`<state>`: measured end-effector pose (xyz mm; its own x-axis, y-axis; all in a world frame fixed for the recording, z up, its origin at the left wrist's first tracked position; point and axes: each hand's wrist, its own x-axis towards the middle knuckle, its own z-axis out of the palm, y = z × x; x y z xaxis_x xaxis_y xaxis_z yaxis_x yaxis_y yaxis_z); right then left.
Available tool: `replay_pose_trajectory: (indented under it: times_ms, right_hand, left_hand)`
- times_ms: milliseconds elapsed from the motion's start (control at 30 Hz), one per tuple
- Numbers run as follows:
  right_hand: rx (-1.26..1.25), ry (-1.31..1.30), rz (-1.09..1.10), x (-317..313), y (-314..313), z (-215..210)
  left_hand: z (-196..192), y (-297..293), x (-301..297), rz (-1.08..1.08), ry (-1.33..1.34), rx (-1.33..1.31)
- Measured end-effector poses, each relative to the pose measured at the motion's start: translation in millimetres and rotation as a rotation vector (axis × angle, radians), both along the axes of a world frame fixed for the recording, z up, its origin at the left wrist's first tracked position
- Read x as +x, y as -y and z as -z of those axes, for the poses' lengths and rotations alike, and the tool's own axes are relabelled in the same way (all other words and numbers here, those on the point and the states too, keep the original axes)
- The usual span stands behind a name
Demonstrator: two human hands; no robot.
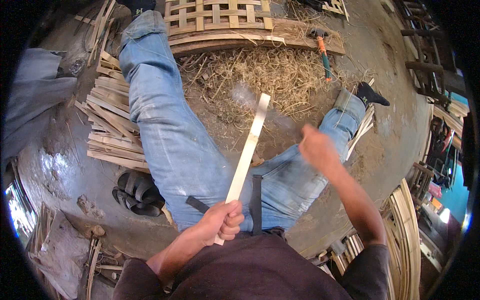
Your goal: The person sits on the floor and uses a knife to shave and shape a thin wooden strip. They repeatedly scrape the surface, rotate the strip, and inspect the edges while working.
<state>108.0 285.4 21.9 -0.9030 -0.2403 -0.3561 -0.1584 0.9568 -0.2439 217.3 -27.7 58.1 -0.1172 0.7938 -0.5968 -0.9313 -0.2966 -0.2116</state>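
My left hand (225, 222) is wrapped round the lower end of a pale, flat bamboo strip (247, 152). The strip slants up and away over my lap, its far end free, with a node partway along. My right hand (318, 150) is closed in a fist right of the strip, smeared by motion. A faint, greyish streak (284, 120) runs from this fist toward the strip's far end; it looks like a thin blade, but its kind is too blurred to tell. Beyond the strip lies a heap of curly shavings (270, 75) on the floor between my legs.
A woven bamboo lattice (217, 14) and a wooden plank (215, 46) lie beyond the shavings, with a hammer (322, 52) at the plank's right end. Stacked strips (112, 120) and dark sandals (137, 192) are at left. More long strips (402, 240) curve along the right.
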Motion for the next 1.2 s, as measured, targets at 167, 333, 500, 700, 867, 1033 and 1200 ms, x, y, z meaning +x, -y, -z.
replay_pose_trajectory:
  times_ms: [167, 333, 500, 700, 867, 1033, 1200]
  right_hand:
    - [-0.917, 0.250, 0.988, 2, 52, 2]
    - [-1.121, 0.370, 0.965, -1, 83, 9]
    - [-0.674, 0.284, 0.572, 4, 78, 3]
    - [-0.125, 0.347, -0.243, 64, 68, -55]
    - [-0.102, 0.443, -0.029, 45, 44, -44]
    - [0.011, 0.285, -0.263, 50, 42, -39]
    - [-0.059, 0.230, -0.321, 65, 54, -40]
  left_hand:
    - [3, 2, 8, 0.045, -0.030, 0.054]
    - [-1, -6, 0, 0.036, -0.028, 0.048]
    - [6, -6, -1, -0.057, -0.070, -0.056]
    - [4, -8, -5, -0.001, -0.108, -0.162]
    - [1, -10, 1, 0.042, -0.125, -0.181]
    - [-1, -9, 2, 0.039, -0.126, -0.126]
    - [-3, -15, -2, 0.044, -0.104, -0.089]
